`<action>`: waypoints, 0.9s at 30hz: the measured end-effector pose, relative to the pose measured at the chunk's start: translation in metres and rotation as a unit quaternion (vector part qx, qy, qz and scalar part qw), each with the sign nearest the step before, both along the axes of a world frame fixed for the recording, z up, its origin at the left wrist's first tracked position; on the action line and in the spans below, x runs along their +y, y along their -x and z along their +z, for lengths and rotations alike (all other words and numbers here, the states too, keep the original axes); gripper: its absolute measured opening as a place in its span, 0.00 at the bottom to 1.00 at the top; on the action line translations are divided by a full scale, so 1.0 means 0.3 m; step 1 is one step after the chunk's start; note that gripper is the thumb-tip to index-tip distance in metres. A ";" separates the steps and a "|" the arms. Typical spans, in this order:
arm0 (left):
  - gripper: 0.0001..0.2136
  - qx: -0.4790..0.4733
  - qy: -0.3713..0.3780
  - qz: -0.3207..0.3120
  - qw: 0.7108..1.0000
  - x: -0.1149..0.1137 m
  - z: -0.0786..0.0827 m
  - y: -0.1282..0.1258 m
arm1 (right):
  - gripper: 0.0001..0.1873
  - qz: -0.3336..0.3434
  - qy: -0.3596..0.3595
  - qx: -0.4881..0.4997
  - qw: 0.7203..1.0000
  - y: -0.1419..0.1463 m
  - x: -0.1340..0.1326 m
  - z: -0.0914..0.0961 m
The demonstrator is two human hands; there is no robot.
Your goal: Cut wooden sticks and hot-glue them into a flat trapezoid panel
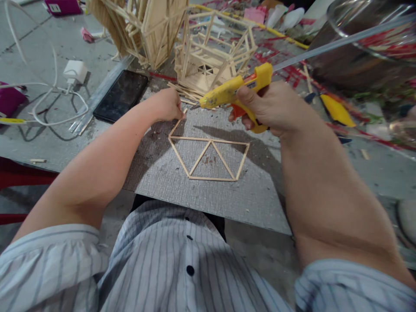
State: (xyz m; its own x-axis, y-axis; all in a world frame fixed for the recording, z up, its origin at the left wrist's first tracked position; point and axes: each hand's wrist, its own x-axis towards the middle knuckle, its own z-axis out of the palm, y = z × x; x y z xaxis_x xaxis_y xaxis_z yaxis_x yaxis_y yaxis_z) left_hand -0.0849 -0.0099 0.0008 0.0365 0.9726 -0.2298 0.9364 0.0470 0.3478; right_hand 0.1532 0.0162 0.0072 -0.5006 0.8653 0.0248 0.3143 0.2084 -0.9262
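Observation:
My right hand point(269, 108) is wrapped round a yellow hot glue gun point(234, 89) with a clear glue stick point(331, 43) poking out behind; the nozzle points left toward my left hand. My left hand point(167, 105) is closed, pinching the top end of a thin wooden stick point(178, 125). That stick slants down to a flat frame of sticks point(209, 158) shaped as a trapezoid split into triangles, lying on a grey textured board point(195, 190).
A hexagonal stick structure point(211, 54) and a taller stick model point(146, 26) stand behind the board. A black phone point(121, 96) lies at left, beside a white charger and cable point(73, 73). A metal bowl point(367, 43) and yellow scraps point(336, 110) sit at right.

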 end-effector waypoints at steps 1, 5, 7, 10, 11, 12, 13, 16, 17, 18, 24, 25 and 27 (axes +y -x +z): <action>0.07 -0.004 0.003 0.002 1.000 0.000 0.001 -0.001 | 0.30 -0.005 0.000 -0.003 1.000 0.000 0.000 0.000; 0.07 -0.008 -0.004 0.003 1.000 0.007 -0.008 0.004 | 0.31 -0.017 0.001 -0.017 1.000 -0.006 0.003 -0.001; 0.07 0.002 -0.013 0.000 1.000 0.007 -0.013 0.006 | 0.32 -0.016 -0.002 -0.015 1.000 -0.010 0.007 -0.005; 0.09 0.007 -0.005 0.001 1.000 0.000 -0.008 0.008 | 0.34 -0.012 0.000 0.003 1.000 -0.016 0.014 -0.010; 0.10 0.001 0.005 0.003 1.000 -0.003 -0.003 0.008 | 0.34 -0.015 0.004 0.010 1.000 -0.016 0.016 -0.010; 0.11 -0.007 0.017 0.004 1.000 -0.006 0.002 0.009 | 0.34 -0.020 0.009 0.016 1.000 -0.017 0.016 -0.008; 0.11 -0.014 0.029 0.005 0.999 -0.007 0.008 0.010 | 0.34 -0.027 0.016 0.019 0.999 -0.018 0.015 -0.005; 0.11 -0.028 0.058 0.008 0.998 -0.001 0.020 0.020 | 0.33 -0.053 0.055 0.018 0.997 -0.032 0.009 0.014; 0.10 -0.033 0.066 0.005 0.997 0.003 0.021 0.025 | 0.35 -0.060 0.070 0.021 0.996 -0.042 0.006 0.022; 0.10 -0.039 0.073 0.001 0.997 0.007 0.021 0.032 | 0.36 -0.070 0.082 0.025 0.994 -0.056 0.004 0.029; 0.07 -0.103 0.068 -0.021 0.992 0.002 0.019 0.073 | 0.41 -0.148 0.133 0.061 0.978 -0.157 0.001 0.005; 0.07 -0.109 0.063 -0.023 0.992 -0.002 0.018 0.077 | 0.41 -0.153 0.140 0.079 0.975 -0.168 0.001 -0.009; 0.07 -0.118 0.055 -0.028 0.991 -0.008 0.013 0.082 | 0.41 -0.156 0.162 0.106 0.969 -0.182 0.000 -0.037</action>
State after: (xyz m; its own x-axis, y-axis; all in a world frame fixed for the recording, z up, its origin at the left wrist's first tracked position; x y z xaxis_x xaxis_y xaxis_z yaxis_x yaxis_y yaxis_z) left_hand -0.1094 -0.0123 0.0048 0.1552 0.9372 -0.3124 0.8322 0.0464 0.5525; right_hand 0.2079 0.0164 -0.0039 -0.2277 0.9529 -0.2003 0.1112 -0.1790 -0.9776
